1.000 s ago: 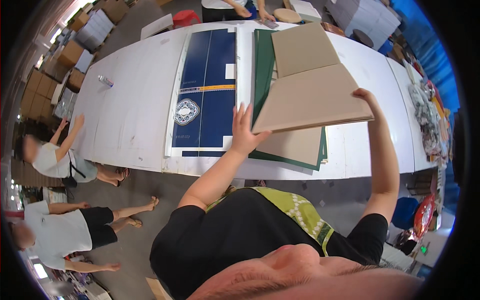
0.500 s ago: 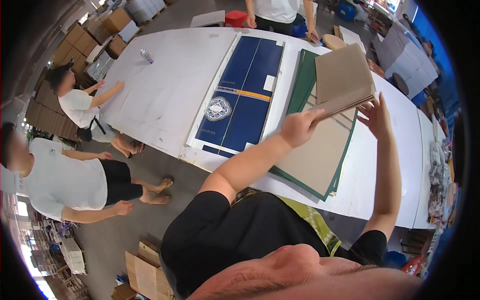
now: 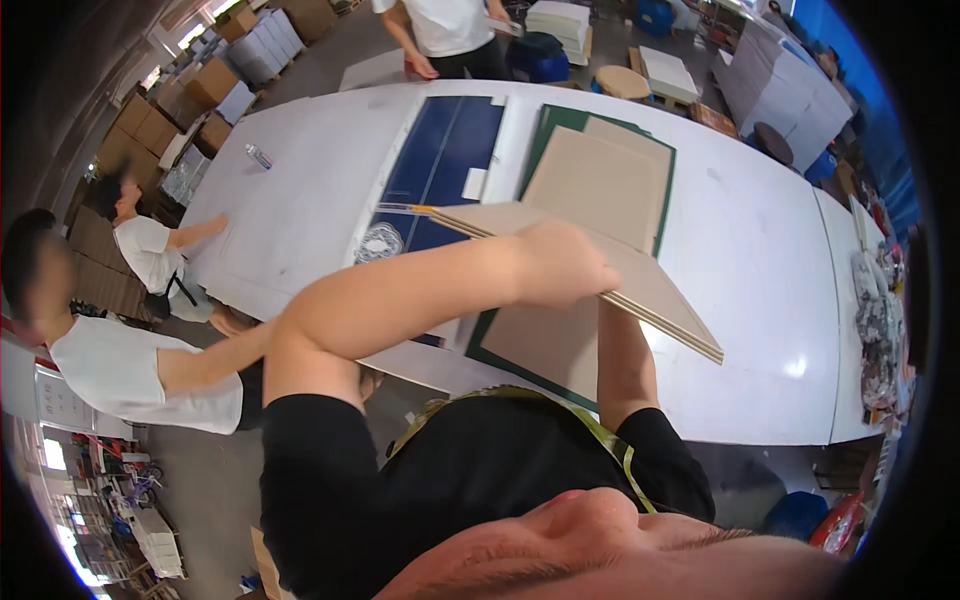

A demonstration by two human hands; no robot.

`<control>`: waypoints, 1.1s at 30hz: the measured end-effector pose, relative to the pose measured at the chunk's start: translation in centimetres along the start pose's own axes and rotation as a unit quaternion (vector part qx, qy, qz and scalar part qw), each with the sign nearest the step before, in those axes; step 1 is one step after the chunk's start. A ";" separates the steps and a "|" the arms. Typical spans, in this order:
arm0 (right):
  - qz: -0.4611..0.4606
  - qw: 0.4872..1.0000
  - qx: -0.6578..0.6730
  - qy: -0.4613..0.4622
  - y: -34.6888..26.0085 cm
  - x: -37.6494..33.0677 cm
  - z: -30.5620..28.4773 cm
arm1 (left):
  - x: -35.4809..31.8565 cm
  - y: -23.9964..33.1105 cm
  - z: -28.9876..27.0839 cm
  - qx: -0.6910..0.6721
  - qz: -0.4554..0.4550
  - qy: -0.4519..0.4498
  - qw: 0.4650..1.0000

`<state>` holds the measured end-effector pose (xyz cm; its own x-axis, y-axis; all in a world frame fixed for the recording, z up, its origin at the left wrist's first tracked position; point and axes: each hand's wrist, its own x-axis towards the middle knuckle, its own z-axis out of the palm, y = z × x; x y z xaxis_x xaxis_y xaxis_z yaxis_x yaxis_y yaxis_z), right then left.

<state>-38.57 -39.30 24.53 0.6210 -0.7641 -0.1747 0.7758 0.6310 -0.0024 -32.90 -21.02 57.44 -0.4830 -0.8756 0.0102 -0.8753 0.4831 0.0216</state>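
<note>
A thin stack of beige cardboard sheets (image 3: 662, 300) is held tilted above the white table. My left hand (image 3: 568, 262) is closed on the stack's near edge, its wrist bent across the top. My right forearm rises to the underside of the stack, and the sheets hide my right hand. Below lie large green-bordered panels (image 3: 541, 148) with beige board (image 3: 600, 185) on them. Left of these, partly covered by my arm and the raised sheets, is a dark blue printed panel (image 3: 440, 150) with a round white emblem (image 3: 380, 243).
A spray can (image 3: 258, 156) stands on the white table (image 3: 310, 190). Two people in white shirts are along the left side, one reaching toward the table. Another person (image 3: 450, 30) stands at the far edge. Cartons (image 3: 210, 80) and stacked sheets fill the background.
The cardboard stack has swung round and come lower and nearer. My right hand, open beside it before, has gone beneath it. The person at the near left has moved an arm toward the table.
</note>
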 end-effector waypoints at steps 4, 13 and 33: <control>-0.024 1.000 0.015 -0.009 -6.8 0.7 1.1 | 5.1 4.6 -6.6 0.024 -0.047 0.051 0.997; 0.227 0.951 -0.044 0.203 -13.8 -4.7 -4.2 | 16.7 12.3 -19.1 0.038 -0.218 0.126 0.967; 0.151 0.974 0.088 -0.147 -14.5 0.3 5.4 | 14.2 14.2 -18.9 -0.121 -0.181 0.228 0.949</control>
<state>-49.00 -49.43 29.78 0.8086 -0.5695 0.1480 0.5444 0.8195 0.1793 -51.76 -26.60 76.77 -0.0432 -0.9204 0.3887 -0.9244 0.1845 0.3339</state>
